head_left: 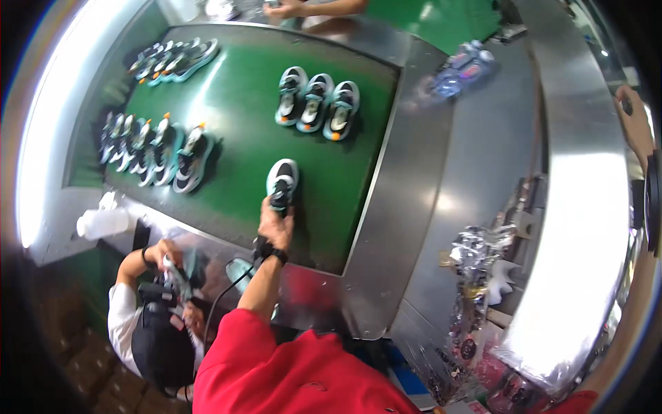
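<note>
A black and white sneaker with a pale mint sole (pixel 283 177) is at the near side of a green belt surface (pixel 241 138), toe pointing away. My left hand (pixel 276 224) is closed round its heel end; a dark band and a cable are at that wrist. My right hand (pixel 634 121) is raised at the far right rim, with a dark strap on the wrist. Its fingers look curled round a small dark thing (pixel 626 105), too distorted to name. Beyond the held sneaker stand three matching sneakers (pixel 314 103) side by side.
More sneakers line the belt's left side in a near row (pixel 162 152) and a far row (pixel 183 61). A co-worker (pixel 162 338) works at lower left; another person's arm (pixel 331 8) shows at the top. Plastic bottles (pixel 463 69) and crumpled foil (pixel 479 248) lie to the right.
</note>
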Demonstrator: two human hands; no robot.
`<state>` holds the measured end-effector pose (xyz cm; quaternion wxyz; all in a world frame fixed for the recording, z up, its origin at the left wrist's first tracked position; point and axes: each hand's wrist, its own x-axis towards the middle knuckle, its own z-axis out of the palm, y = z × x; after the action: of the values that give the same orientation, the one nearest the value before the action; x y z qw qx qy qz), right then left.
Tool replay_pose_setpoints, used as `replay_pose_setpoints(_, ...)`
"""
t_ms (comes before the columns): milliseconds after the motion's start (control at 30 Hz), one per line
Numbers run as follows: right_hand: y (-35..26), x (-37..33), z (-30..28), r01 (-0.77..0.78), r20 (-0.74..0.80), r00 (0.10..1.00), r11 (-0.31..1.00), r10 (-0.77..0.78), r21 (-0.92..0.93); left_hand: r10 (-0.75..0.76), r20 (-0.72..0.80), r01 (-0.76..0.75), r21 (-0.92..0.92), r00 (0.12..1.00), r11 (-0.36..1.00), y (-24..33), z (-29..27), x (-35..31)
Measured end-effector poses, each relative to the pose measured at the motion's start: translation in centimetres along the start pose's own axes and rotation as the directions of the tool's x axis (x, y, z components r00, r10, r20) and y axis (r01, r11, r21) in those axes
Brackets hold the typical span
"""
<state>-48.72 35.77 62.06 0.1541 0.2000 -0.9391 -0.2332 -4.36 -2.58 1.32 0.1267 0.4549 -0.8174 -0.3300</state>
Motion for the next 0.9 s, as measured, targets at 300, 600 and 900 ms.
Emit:
replay_pose_setpoints(300, 2.5, -12.8, 1.6, -0.261, -0.114, 0.921, 0.806, 0.374, 0.532, 0.077, 0.101, -0.063, -0.132, 0.992, 0.989, -1.9, -0.1, 0.8)
replay_pose_setpoints(600, 2.2, -26.4, -10.9, -0.393, -0.191, 0.738, 0.642, 0.647, 0.658, 0.515, 0.053, -0.515, -0.018, 0.856, 0.857, 1.6, -2.9, -1.9)
replay_pose_setpoints(900, 0.8, -53.7, -23.0, -0.158, -0.246, 0.608, 0.418, 0.755, 0.894, 0.671, 0.512, 0.713, -0.151, -0.536, 0.684, 25.3, -19.7, -34.8)
